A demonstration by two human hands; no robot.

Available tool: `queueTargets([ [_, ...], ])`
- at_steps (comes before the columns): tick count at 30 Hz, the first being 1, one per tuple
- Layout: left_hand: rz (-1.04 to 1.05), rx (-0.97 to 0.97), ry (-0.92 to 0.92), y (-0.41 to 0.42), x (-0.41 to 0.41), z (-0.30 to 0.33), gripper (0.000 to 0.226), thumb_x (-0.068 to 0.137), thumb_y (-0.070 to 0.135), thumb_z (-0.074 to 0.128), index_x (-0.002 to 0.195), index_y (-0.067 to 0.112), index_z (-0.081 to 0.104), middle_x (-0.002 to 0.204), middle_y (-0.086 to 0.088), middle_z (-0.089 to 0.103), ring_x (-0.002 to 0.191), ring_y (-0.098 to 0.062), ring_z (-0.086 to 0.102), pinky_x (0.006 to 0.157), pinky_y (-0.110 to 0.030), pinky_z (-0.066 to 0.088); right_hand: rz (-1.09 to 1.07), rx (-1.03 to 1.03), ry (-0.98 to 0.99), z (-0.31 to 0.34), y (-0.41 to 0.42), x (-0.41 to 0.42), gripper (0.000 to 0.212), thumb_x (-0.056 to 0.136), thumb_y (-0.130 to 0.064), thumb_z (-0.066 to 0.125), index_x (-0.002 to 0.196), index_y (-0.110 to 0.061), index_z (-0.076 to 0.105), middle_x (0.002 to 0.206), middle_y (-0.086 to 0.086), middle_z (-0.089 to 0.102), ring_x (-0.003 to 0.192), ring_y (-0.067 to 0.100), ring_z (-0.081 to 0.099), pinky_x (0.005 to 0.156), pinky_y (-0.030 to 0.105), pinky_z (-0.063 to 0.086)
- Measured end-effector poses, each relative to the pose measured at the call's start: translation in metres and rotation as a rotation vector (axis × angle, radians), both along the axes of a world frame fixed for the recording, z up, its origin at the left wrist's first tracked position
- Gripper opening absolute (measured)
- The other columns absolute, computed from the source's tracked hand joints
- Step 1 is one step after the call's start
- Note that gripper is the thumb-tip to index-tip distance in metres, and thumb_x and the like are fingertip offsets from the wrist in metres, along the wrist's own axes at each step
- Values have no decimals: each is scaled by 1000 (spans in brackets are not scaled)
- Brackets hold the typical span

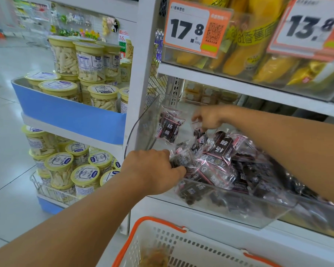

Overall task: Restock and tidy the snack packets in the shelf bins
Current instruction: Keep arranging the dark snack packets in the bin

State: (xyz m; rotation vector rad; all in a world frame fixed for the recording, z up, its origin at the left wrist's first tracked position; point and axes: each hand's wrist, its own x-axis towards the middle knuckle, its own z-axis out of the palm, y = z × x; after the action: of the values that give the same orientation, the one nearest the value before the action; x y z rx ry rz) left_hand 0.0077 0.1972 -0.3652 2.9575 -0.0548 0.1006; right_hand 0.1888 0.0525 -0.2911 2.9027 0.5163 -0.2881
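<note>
My left hand [154,170] clutches dark crinkly plastic snack packets [216,157] at the near edge of the clear acrylic shelf bin [239,207]; my right hand [208,117] pinches one packet's corner behind. Packets look light, soft, slippery; sealed edges should grip best.
</note>
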Motion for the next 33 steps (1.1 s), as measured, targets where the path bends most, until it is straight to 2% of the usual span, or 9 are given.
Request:
queueTargets([
  [4,2,0,10,0,-2,2,50,89,70,30,101,27,52,85,3,55,83,-22,52,72,-34,35,62,26,-187,-1,-14,-7,8,92,-2,63,99,-4,68,102,14,70,90,27,66,79,39,57],
  [7,0,-7,7,1,-2,1,50,90,70,31,100,27,52,84,4,54,83,-21,51,72,-34,35,202,-119,-431,10,-10,-42,22,91,1,58,72,-8,51,75,3,54,67,20,53,56,32,42],
  [11,11,-11,14,0,-1,1,49,90,70,31,98,26,51,85,3,53,83,-22,50,72,-34,34,491,-218,-702,14,1,-94,22,92,0,51,108,-9,62,107,9,57,91,29,59,62,38,43],
  [13,21,-10,20,-1,-1,1,50,90,70,31,99,26,52,86,3,53,84,-22,50,73,-35,35,505,-83,-633,12,10,-98,25,96,0,48,112,-17,58,96,3,55,77,25,56,60,35,40],
  [16,32,-2,28,-1,-2,1,51,90,70,31,101,25,52,89,2,53,85,-23,49,73,-34,34,451,113,-494,1,27,-78,22,99,-4,54,86,-22,51,78,-3,55,69,19,59,62,31,48],
  [20,30,1,24,-1,-3,1,52,90,70,31,99,25,53,88,2,55,84,-23,50,72,-34,35,221,333,-302,-25,46,-36,9,99,-18,61,94,-25,58,111,6,60,97,23,63,72,28,48],
  [22,25,-1,21,-1,-3,2,51,90,70,31,98,24,53,88,2,55,84,-23,50,72,-35,34,25,457,-222,-29,55,-27,47,91,-28,73,129,-14,50,133,14,52,108,29,63,74,28,50],
  [24,16,-3,21,0,-3,2,50,91,69,32,98,23,52,88,2,54,84,-23,49,71,-35,34,-192,622,-62,-31,63,-27,73,81,-31,84,136,-9,41,124,14,55,96,29,68,57,27,53],
  [33,3,20,27,0,-2,2,50,91,69,30,98,22,47,90,-2,52,86,-25,49,72,-35,35,-426,994,147,-36,73,-24,33,78,-6,83,95,-5,56,98,11,66,80,19,64,58,26,53],
])
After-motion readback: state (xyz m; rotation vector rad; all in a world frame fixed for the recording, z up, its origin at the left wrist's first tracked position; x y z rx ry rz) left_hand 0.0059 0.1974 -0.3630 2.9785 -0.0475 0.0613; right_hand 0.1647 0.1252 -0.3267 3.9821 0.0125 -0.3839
